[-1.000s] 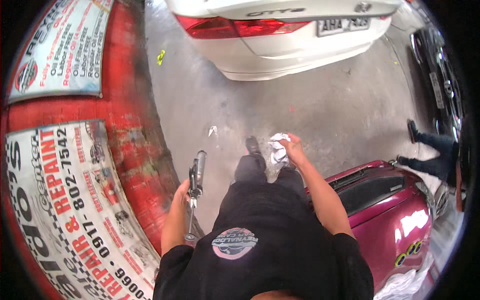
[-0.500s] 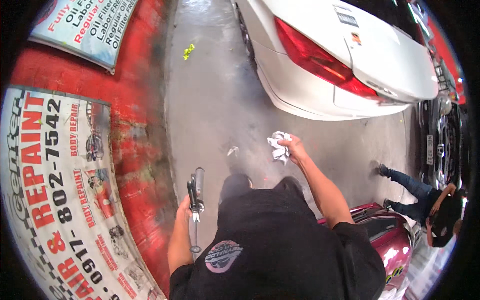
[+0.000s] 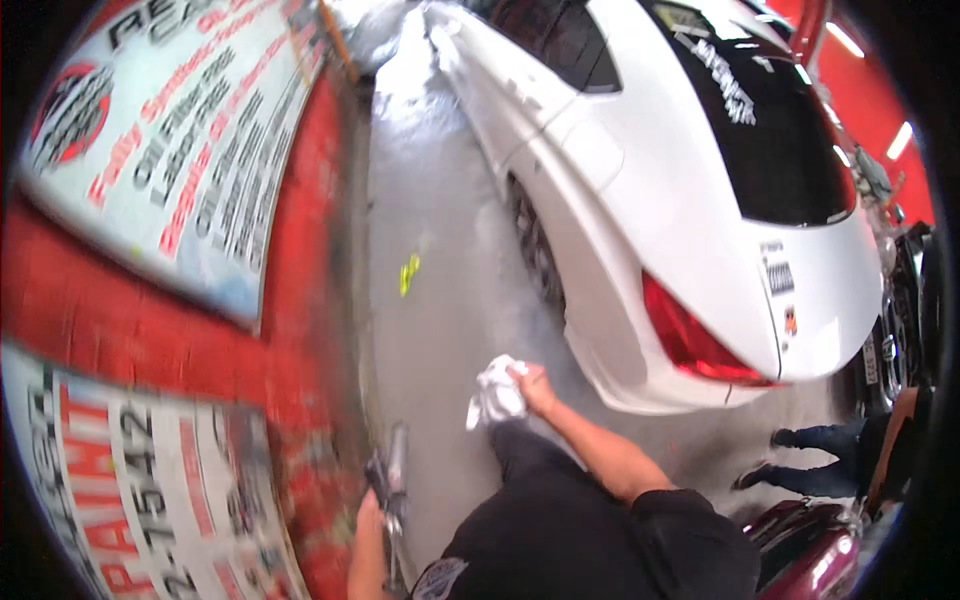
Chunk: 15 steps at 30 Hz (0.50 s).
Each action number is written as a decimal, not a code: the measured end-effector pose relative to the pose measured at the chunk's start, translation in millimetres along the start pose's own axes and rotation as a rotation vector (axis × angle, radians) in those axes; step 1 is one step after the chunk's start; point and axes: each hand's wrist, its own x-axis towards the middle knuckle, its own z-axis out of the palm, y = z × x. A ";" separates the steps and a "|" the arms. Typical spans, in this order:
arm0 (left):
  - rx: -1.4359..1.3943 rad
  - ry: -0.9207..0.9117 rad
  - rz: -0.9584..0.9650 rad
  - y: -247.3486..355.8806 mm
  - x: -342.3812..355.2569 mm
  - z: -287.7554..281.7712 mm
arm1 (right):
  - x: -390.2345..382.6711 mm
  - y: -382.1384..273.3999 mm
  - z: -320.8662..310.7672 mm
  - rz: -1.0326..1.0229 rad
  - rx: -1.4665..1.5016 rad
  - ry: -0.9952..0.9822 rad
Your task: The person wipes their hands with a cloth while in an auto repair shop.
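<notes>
Since earlier, our crumpled white cloth (image 3: 497, 392) shifts from three to six o'clock, gripped in our right hand (image 3: 536, 388); at seven, our left hand (image 3: 370, 508) clasps a black-and-grey tubular tool (image 3: 398, 457).

Crumpled white cloth (image 3: 496, 394), soft folds outward — to its left, a long grey-and-black tool (image 3: 397, 462), barrel foremost

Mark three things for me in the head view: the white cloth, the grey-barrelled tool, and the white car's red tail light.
White cloth (image 3: 496, 394): head view, on its crumpled middle.
Grey-barrelled tool (image 3: 397, 466): head view, on its barrel.
Red tail light (image 3: 688, 337): head view, on the lens.
</notes>
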 end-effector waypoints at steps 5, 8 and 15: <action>-0.161 0.107 0.162 163.4 -9.7 76.6 | 187.4 -38.9 60.5 0.173 0.152 -0.087; -0.237 0.193 0.199 261.0 6.9 114.2 | 281.5 -117.1 76.1 0.194 0.203 -0.193; -0.162 0.058 0.111 533.9 103.2 178.3 | 556.0 -220.0 136.9 -0.032 0.324 -0.086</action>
